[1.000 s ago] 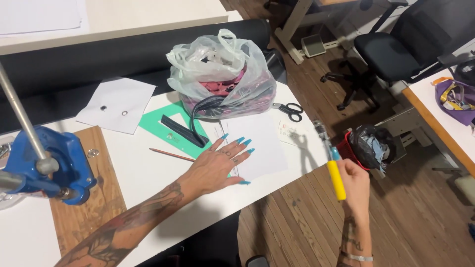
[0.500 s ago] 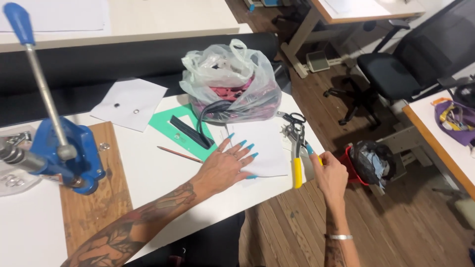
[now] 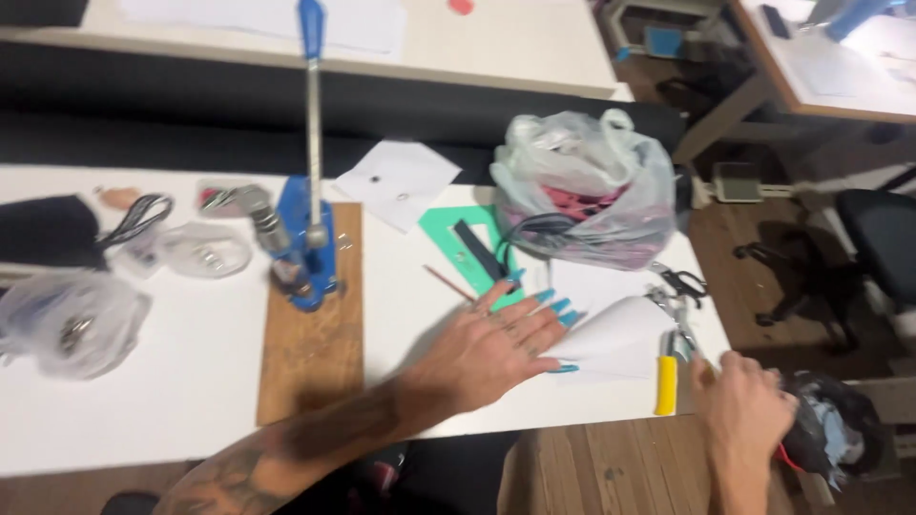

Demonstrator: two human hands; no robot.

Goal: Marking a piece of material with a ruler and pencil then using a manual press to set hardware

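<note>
The left hand [image 3: 491,348], fingers spread flat, presses a curling white paper sheet [image 3: 615,339] onto the white table [image 3: 191,401], while the right hand [image 3: 749,410], loosely curled and grasping nothing, sits at the table's edge just beside yellow-handled pliers [image 3: 668,367]

Blue hand press [image 3: 307,238] being borne by wooden board [image 3: 313,353]; filled plastic bag [image 3: 584,195] sitting behind green triangle ruler [image 3: 448,229]; scissors [image 3: 679,280] lying nearby.
</note>
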